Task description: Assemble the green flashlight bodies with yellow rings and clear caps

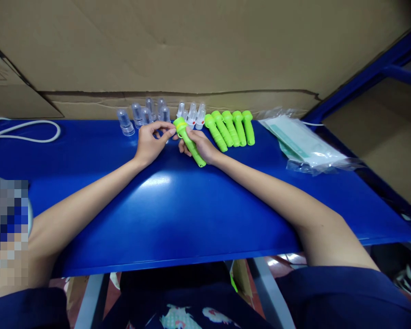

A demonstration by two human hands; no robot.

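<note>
My right hand (pixel 202 145) is closed around a lime-green flashlight body (pixel 192 147), which tilts with its wider, yellow-ringed end up and to the left. Beside that wide end, my left hand (pixel 153 142) has its thumb and forefinger pressed together, right at the flashlight body's edge. Whatever lies between those fingertips is too small to make out. Just behind the hands stand clear plastic domed covers (pixel 125 122) and small white-based clear pieces (pixel 200 118), some with a red dot. To the right, several more green flashlight bodies (pixel 229 128) lie side by side.
A blue table (pixel 178 219) carries everything, with a cardboard wall (pixel 178 50) along its back. Clear plastic bags with pale green-white contents (pixel 306 141) lie at the right. A white cable (pixel 37 129) loops at the left. A blue metal frame (pixel 373 64) rises at the right.
</note>
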